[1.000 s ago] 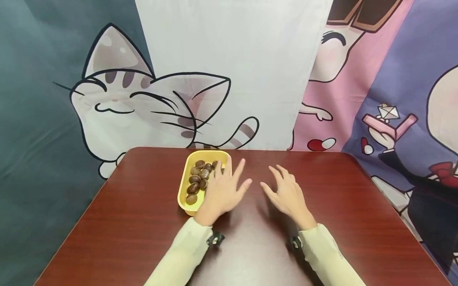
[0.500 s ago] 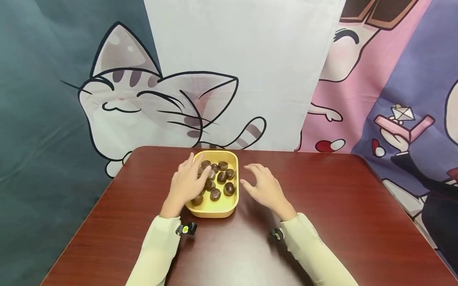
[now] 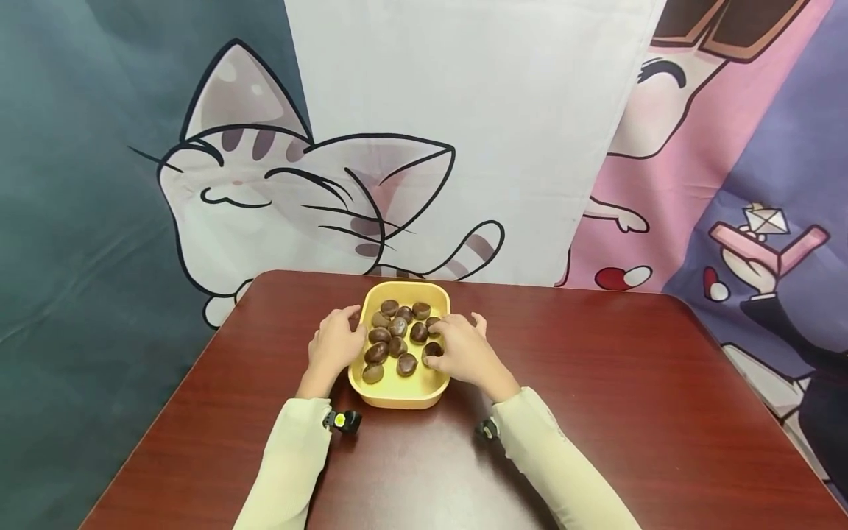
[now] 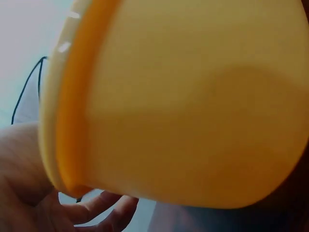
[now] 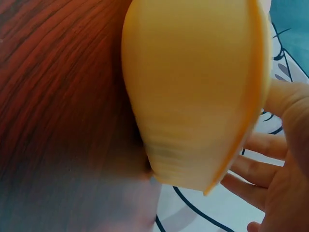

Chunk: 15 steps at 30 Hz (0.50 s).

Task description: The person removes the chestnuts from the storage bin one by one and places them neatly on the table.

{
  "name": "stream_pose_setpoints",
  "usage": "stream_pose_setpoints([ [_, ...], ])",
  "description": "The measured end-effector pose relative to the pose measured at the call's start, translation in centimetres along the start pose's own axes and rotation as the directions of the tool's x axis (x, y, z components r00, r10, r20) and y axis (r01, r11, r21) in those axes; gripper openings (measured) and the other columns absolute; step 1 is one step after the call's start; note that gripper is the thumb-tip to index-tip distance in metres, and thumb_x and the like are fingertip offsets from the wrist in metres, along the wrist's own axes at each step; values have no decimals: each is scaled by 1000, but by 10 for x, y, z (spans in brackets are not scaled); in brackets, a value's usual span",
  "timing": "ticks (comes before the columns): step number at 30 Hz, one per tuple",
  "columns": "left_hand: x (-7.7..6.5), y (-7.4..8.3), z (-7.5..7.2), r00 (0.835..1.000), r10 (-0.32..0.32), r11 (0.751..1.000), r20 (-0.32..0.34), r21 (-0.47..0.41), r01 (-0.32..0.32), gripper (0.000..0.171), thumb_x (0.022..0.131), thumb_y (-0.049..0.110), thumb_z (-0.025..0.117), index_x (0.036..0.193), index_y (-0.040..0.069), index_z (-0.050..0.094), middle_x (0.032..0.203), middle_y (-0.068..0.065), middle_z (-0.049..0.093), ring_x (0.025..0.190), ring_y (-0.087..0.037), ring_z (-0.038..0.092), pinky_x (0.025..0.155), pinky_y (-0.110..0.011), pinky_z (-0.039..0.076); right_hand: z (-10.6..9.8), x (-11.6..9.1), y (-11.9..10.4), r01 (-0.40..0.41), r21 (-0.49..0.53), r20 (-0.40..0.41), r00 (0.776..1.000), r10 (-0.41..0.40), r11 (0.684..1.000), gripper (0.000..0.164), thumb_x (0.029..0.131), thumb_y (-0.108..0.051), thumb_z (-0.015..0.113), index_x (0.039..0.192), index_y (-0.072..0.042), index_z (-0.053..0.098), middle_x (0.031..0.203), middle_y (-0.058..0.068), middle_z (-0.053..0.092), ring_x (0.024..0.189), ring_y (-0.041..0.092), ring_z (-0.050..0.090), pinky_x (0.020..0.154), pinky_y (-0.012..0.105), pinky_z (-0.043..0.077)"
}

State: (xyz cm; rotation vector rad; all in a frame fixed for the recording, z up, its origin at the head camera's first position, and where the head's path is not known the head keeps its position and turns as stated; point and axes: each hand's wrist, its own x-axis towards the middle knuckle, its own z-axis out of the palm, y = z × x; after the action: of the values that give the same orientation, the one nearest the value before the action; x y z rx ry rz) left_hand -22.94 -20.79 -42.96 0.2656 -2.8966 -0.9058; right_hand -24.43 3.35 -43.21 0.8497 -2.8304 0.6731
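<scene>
A yellow tray (image 3: 400,403) stands on the table with several brown chestnuts (image 3: 397,346) in it. My left hand (image 3: 334,342) is at its left rim, the thumb reaching the rim and the fingers bent loosely along the outer side. In the left wrist view the tray's outer wall (image 4: 183,106) fills most of the picture. Over the right rim reaches my right hand (image 3: 470,353), fingers spread above the chestnuts. Its thumb tip lies right at a dark chestnut (image 3: 433,350) near that side, with a gap between thumb and fingers. The right wrist view shows fingers (image 5: 251,166) beyond the rim.
The reddish-brown wooden table (image 3: 596,397) spreads around the tray. A cloth backdrop (image 3: 517,110) with cartoon pictures hangs behind the table's far edge. Each wrist wears a small dark camera (image 3: 343,422) below the pale sleeve.
My left hand has moved from over the chestnuts out to the tray's left rim. My right hand has come leftward over the right rim. The view has shifted slightly.
</scene>
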Motion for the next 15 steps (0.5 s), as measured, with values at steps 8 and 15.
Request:
stream_pose_setpoints([
  [8, 1, 0, 2, 998, -17, 1000, 56, -1, 17, 48, 98, 26, 52, 146, 19, 52, 123, -6, 65, 79, -26, 62, 63, -44, 46, 5, 6, 0, 0, -70, 89, 996, 6, 998, 49, 69, -28, 85, 112, -6, 73, 114, 5, 71, 128, 31, 51, 106, 68, 16],
  [15, 2, 0, 2, 996, -23, 1000, 81, -8, 24, 48, 99, 25, 50, 147, 21, 51, 111, -8, 66, 67, -24, 56, 57, -39, 41, 10, 10, 1, -1, -103, 130, 991, 15, 995, 31, 64, -21, 89, 90, -14, 74, 106, 2, 72, 126, 32, 49, 104, 69, 16],
])
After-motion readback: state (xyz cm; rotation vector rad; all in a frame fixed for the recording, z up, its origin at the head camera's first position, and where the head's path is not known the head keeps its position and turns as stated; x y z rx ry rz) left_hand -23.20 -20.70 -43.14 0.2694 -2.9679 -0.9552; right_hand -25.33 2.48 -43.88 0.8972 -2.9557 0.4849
